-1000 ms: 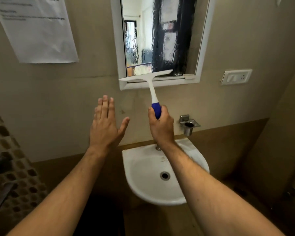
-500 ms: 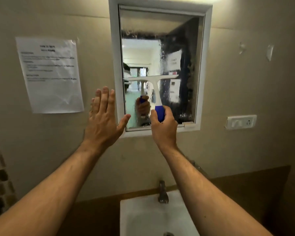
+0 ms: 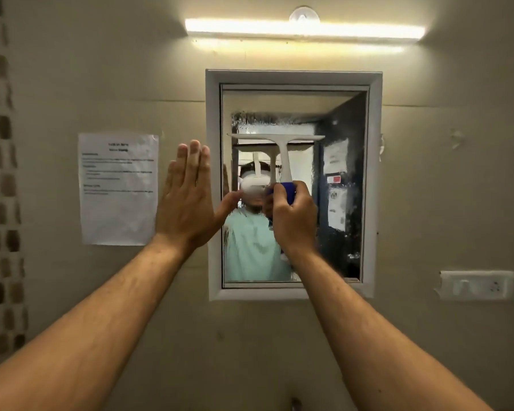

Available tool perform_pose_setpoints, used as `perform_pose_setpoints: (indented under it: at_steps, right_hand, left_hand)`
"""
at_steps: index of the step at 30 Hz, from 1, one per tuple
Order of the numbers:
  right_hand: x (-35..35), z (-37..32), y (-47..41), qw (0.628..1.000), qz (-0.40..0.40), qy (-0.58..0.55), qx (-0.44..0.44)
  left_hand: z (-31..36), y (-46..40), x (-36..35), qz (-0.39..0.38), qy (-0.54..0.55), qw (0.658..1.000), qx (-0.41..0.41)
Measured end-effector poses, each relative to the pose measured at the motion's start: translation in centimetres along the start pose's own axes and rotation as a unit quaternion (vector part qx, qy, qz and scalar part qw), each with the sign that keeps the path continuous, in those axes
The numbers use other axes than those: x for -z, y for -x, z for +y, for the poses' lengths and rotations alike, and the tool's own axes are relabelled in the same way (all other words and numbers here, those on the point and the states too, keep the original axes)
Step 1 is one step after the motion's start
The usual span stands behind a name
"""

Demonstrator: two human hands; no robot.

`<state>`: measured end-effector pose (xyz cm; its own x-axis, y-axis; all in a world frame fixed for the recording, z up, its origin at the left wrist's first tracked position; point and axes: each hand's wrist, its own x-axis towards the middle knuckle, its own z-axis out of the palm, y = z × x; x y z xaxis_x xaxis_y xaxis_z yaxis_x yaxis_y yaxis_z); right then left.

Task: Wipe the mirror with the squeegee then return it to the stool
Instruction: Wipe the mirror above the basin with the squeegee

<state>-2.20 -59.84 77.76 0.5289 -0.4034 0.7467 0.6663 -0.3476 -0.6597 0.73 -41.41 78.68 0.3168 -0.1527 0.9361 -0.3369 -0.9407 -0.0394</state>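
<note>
The white-framed mirror (image 3: 350, 185) hangs on the beige wall straight ahead, its glass wet and streaked near the top. A white squeegee (image 3: 279, 140) with a blue grip is held upright against the glass, its blade level across the upper part of the mirror. My right hand (image 3: 294, 221) is closed around the blue grip. My left hand (image 3: 187, 200) is raised flat with fingers together over the mirror's left frame edge, holding nothing. No stool shows in this view.
A printed paper notice (image 3: 118, 188) is taped to the wall left of the mirror. A tube light (image 3: 303, 29) glows above it. A white switch plate (image 3: 475, 284) sits at lower right. Brown mosaic tiles (image 3: 0, 203) line the far left wall.
My right hand has carried the squeegee up from the mirror's bottom edge to its upper part. The view has tilted up, so the basin has dropped out of sight. My left hand rose alongside.
</note>
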Motion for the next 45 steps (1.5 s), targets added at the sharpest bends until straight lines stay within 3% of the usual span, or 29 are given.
perform_pose_setpoints:
  at_steps: [11,22,33,38,45]
  right_hand:
    - [-3.8,-3.0,-5.5,0.996,0.009,0.045,0.077]
    - [-6.8,-4.6,-9.0,0.998,0.026,0.030,0.046]
    - [-6.7,-0.3,-5.9,0.995,0.029,0.089,0.030]
    - [-6.8,-2.5,-7.5,0.996,0.044,0.059,0.057]
    - [-6.9,-2.5,-7.3,0.998,0.022,0.056,0.030]
  left_hand:
    - [-3.9,-3.3,-1.6,-0.001,-0.038,0.999,-0.006]
    - [-5.6,-6.2,-2.7,0.031,-0.030,0.999,-0.022]
    - [-6.3,-5.2,-4.2,0.033,-0.017,0.998,-0.042]
    - [-6.4,-5.1,-4.8,0.035,-0.019,0.999,-0.037]
    - [-6.4,-4.8,-4.8,0.037,-0.008,0.999,-0.032]
